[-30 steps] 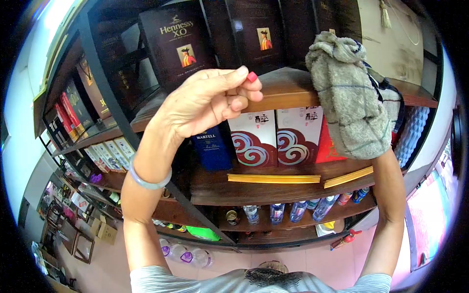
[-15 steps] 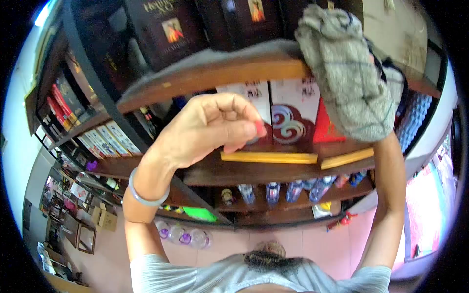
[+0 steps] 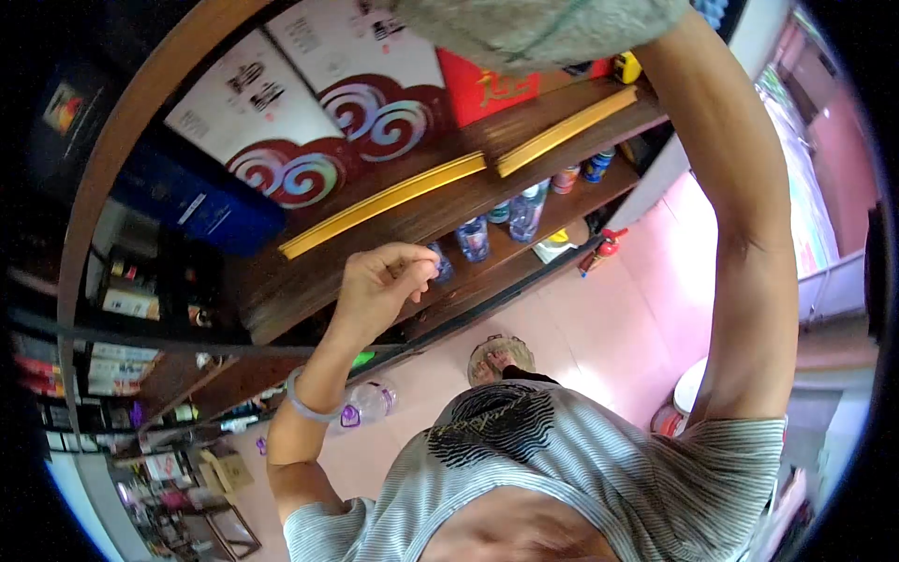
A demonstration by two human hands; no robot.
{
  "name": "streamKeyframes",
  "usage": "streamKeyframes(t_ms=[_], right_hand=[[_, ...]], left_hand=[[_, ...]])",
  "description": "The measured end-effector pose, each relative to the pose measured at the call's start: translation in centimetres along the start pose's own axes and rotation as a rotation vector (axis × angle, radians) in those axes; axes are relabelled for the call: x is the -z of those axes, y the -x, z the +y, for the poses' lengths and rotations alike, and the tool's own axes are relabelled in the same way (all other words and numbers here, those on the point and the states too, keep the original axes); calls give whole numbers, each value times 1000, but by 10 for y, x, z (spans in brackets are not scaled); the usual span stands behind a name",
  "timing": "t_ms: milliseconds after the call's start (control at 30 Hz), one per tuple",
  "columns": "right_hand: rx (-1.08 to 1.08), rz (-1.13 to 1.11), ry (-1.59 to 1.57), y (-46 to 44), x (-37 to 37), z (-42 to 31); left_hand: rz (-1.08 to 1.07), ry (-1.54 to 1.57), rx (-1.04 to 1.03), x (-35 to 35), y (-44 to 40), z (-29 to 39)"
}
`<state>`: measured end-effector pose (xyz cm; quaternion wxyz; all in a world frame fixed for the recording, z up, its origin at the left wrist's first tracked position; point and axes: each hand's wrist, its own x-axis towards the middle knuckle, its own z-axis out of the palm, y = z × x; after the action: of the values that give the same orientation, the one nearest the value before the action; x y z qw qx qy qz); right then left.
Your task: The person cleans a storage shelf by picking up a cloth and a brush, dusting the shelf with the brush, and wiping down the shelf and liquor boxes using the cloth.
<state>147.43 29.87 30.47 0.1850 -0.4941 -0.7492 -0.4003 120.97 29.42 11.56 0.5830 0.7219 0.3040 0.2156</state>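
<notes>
My left hand (image 3: 379, 286) hangs in front of the lower shelves, its thumb and fingertips pinched together. Whatever lies between them is too small to make out. A pale bangle (image 3: 309, 398) circles that wrist. At the top edge my right arm (image 3: 740, 159) reaches up to a grey checked cloth (image 3: 552, 33), which covers the right hand and hides its fingers. Just below the cloth stand a red box (image 3: 478, 89) and two white boxes with swirl patterns (image 3: 379, 117). A yellow strip (image 3: 384, 206) runs along the shelf edge before them.
A second yellow strip (image 3: 567, 131) lies farther right. Bottles (image 3: 527, 211) and cans line the lower shelf. Feet stand on a round stool (image 3: 479, 367). On the pink floor are a fire extinguisher (image 3: 607, 248) and clear plastic jugs (image 3: 373, 403).
The view has tilted down and turned, so the shelves now slant and the dark upper boxes have mostly left view. The cloth has gone to the top edge. My left hand remains pinched, now lower in view.
</notes>
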Motion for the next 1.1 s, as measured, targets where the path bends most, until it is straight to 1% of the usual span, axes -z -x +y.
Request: streamKeyframes(t_ms=[100,133,167,233,300,400,500,533,633,667,700,767,833,900,933,1000,1033,1067,1100], right_hand=[[-2,-30,40,16,7,5],[-9,-41,48,22,10,10],[-23,-59,59,30,15,13],[-41,-79,78,43,19,22],[-59,-95,100,54,22,28],[-103,-113,132,69,29,37],[-147,-123,152,82,32,43],[-155,-122,156,86,32,45],[-195,-109,166,98,32,49],[-201,-91,166,100,33,51],[-212,-66,169,102,33,53],[-232,-6,175,113,34,53],[-257,32,178,118,29,51],[-276,54,172,117,22,47],[-280,70,168,114,19,45],[-280,96,163,103,10,40],[-274,115,164,95,16,28],[-268,128,154,89,11,27],[-260,145,144,79,8,23]], left_hand=[[-64,-181,-94,-18,-31,10],[-65,-201,-195,-23,-46,11],[-41,-183,-163,-35,-63,16],[41,-491,-525,-48,-105,17],[144,-602,-630,-62,-144,23],[208,-588,-473,-77,-190,27],[245,-530,-490,-74,-185,30],[270,-436,-518,-74,-173,28],[249,-385,-634,-61,-129,14],[203,-402,-622,-51,-111,10],[201,-438,-618,-39,-94,5],[315,-395,-683,-28,-59,-9],[434,-449,-756,-9,-31,-15],[617,-509,-781,15,0,-16],[732,-508,-714,29,17,-16],[1004,-720,-768,70,48,-16],[1134,-831,-737,92,85,-6],[1263,-783,-652,101,104,-4],[1400,-730,-637,117,120,-9]])
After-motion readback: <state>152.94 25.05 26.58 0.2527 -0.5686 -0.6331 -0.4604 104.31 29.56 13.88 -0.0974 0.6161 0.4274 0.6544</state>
